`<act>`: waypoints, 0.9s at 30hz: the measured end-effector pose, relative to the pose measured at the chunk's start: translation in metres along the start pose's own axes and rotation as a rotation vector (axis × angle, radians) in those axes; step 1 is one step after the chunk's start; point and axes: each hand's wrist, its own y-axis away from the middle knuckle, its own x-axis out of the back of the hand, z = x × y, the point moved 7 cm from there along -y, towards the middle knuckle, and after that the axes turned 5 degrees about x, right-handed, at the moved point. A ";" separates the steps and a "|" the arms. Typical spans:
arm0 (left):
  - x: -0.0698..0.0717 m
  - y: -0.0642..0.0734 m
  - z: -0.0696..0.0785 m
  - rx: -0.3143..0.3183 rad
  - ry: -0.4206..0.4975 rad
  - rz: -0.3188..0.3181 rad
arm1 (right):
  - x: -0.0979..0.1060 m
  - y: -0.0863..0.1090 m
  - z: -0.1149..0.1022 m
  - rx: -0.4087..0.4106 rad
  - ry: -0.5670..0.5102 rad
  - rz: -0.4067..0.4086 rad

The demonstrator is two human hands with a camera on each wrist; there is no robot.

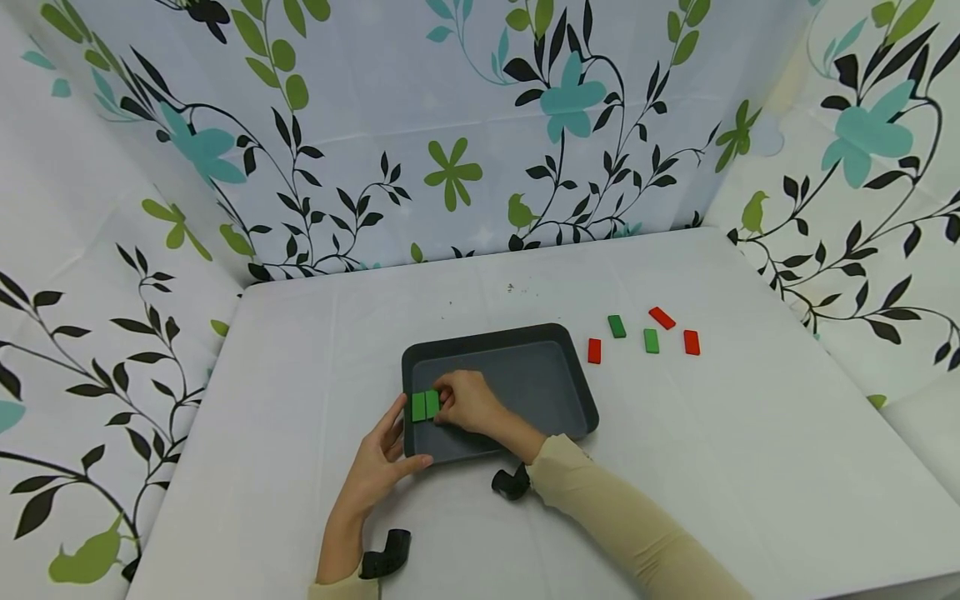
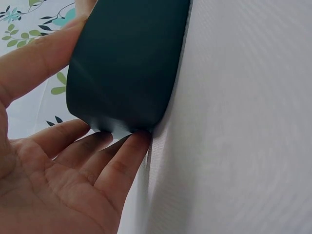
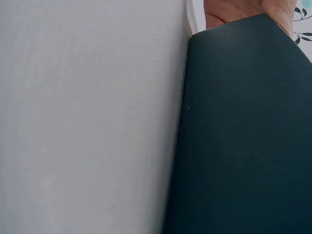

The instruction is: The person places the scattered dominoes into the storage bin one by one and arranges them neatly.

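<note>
A dark grey baking tray [image 1: 525, 383] lies on the white table. Inside it, near the left wall, a green block [image 1: 418, 407] sits side by side with a second green block [image 1: 432, 404]. My right hand [image 1: 471, 402] reaches over the tray and pinches the second green block at its right side; some fingertips are hidden. At the tray's near left corner, my left hand [image 1: 378, 462] holds the tray, fingers along the left wall and thumb by the front rim. The left wrist view shows its fingertips [image 2: 141, 139] against the tray's outer wall [image 2: 126, 63].
Right of the tray lie a red block [image 1: 595, 351], a dark green block [image 1: 617, 326], a light green block [image 1: 651, 341], a tilted red block [image 1: 662, 317] and another red block [image 1: 692, 342]. Patterned curtains [image 1: 465, 108] stand behind and beside the white table [image 1: 750, 467].
</note>
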 end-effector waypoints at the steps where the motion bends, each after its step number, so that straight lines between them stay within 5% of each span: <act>1: 0.000 0.000 0.000 0.001 -0.001 0.000 | 0.000 0.000 0.000 0.002 0.001 0.000; 27: -0.001 -0.001 0.003 -0.030 -0.021 0.009 | -0.002 -0.001 -0.002 0.047 0.037 0.006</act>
